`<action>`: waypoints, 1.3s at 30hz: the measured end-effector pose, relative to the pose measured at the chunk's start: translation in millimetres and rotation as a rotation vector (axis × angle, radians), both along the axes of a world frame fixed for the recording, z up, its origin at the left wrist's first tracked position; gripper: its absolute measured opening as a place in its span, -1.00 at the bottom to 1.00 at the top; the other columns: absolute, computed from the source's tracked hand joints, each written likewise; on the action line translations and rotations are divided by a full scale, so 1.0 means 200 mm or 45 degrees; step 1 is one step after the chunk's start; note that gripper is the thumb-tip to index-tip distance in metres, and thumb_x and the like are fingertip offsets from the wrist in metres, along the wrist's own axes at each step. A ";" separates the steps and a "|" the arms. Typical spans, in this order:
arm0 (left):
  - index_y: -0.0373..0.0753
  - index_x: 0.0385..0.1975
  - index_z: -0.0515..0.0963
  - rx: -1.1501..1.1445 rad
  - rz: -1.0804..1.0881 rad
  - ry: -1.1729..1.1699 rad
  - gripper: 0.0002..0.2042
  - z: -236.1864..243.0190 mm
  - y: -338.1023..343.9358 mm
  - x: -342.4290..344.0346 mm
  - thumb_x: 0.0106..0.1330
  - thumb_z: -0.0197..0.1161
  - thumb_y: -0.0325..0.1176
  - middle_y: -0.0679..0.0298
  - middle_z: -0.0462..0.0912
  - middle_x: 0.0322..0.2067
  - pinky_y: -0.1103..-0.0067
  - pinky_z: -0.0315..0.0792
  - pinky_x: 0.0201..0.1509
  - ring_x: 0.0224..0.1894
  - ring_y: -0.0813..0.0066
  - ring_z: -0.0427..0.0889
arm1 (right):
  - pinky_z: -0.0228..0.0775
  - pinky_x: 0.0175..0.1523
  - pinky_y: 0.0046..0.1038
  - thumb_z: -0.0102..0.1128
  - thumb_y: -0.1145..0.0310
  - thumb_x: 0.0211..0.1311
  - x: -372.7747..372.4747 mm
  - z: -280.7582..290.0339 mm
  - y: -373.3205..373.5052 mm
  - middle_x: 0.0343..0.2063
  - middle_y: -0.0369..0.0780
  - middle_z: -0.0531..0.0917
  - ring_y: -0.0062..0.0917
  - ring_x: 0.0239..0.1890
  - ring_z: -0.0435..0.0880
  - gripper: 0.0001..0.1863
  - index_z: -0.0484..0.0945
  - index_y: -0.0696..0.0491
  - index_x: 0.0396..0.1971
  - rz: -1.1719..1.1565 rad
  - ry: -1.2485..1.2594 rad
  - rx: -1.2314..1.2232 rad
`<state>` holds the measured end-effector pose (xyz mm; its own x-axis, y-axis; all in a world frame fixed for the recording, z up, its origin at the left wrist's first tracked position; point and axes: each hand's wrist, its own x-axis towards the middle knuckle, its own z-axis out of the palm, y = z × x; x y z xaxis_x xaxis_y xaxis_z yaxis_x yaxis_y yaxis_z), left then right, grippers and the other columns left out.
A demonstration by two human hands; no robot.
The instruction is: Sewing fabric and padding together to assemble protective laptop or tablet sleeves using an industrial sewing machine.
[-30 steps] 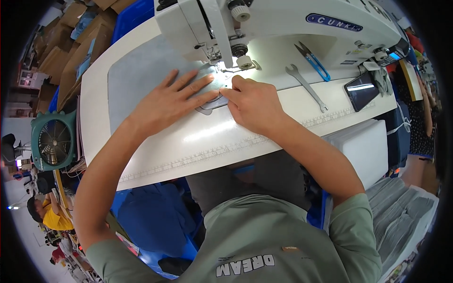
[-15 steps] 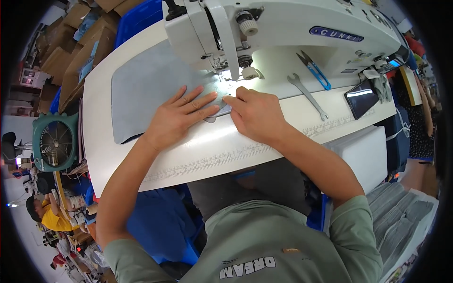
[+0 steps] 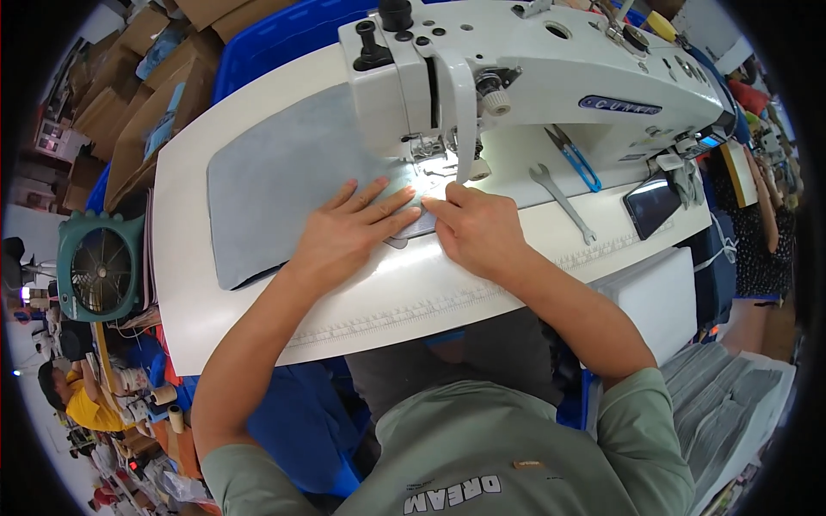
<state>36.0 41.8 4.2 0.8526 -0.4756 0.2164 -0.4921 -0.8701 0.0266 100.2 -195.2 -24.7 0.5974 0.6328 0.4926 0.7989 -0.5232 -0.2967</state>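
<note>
A grey-blue panel of fabric [image 3: 275, 172] with rounded corners lies flat on the sewing machine's white table, its right part beneath the machine head. My left hand [image 3: 340, 236] rests flat on the panel's near right part, fingers spread towards the lit needle area. Close beside it, my right hand [image 3: 480, 230] is closed, with its fingertips at the panel's edge by the presser foot [image 3: 430, 159]. The curled fingers hide most of what they pinch. The white sewing machine [image 3: 533, 69] stands over both hands' far side, its lamp shining on the stitching spot.
Right of my hands lie an open-ended wrench [image 3: 561, 202], blue-handled snips [image 3: 575, 159] and a dark phone [image 3: 651, 205]. A printed ruler [image 3: 404, 314] runs along the table's front. A green fan [image 3: 101, 267] stands left. Stacked grey pieces [image 3: 723, 413] sit at lower right.
The whole view has shifted, so machine, panel and hands appear slightly lower and further right. Both hands keep nearly the same places on the panel.
</note>
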 end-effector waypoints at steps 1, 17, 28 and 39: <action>0.22 0.28 0.62 0.001 0.003 -0.011 -0.45 0.00 -0.01 0.01 0.26 0.26 -0.42 0.53 0.55 0.38 0.17 0.43 0.50 0.41 0.28 0.53 | 0.52 -0.40 -0.34 0.38 0.47 0.09 0.01 0.00 0.00 -0.42 -0.31 0.59 -0.43 -0.43 0.69 -0.68 0.78 -0.06 -0.11 -0.016 -0.002 -0.009; 0.25 0.34 0.56 0.023 0.024 -0.024 -0.36 -0.03 0.05 0.06 0.26 0.23 -0.53 0.51 0.52 0.40 0.28 0.42 0.53 0.46 0.33 0.46 | 0.56 -0.36 -0.32 0.27 0.45 0.13 0.01 -0.02 0.05 -0.23 -0.20 0.70 -0.39 -0.33 0.76 -0.60 0.71 0.05 0.02 -0.068 -0.094 -0.141; 0.10 0.33 0.53 0.161 0.150 -0.157 -0.38 -0.09 -0.04 0.05 0.23 0.21 -0.56 0.45 0.48 0.44 0.25 0.58 0.35 0.42 0.22 0.53 | 0.61 -0.30 -0.30 0.25 0.44 0.16 0.01 -0.01 0.05 -0.15 -0.15 0.73 -0.35 -0.27 0.77 -0.62 0.72 0.00 0.01 -0.107 -0.095 -0.134; -0.50 0.14 0.57 0.205 0.346 -0.222 -0.58 -0.12 -0.30 0.00 0.32 0.18 -0.42 -0.19 0.48 0.36 -0.06 0.63 0.12 0.24 -0.25 0.63 | 0.62 -0.27 -0.22 0.28 0.37 0.23 0.03 -0.03 0.02 -0.34 -0.25 0.70 -0.27 -0.38 0.75 -0.77 0.79 -0.04 -0.13 -0.218 0.134 0.206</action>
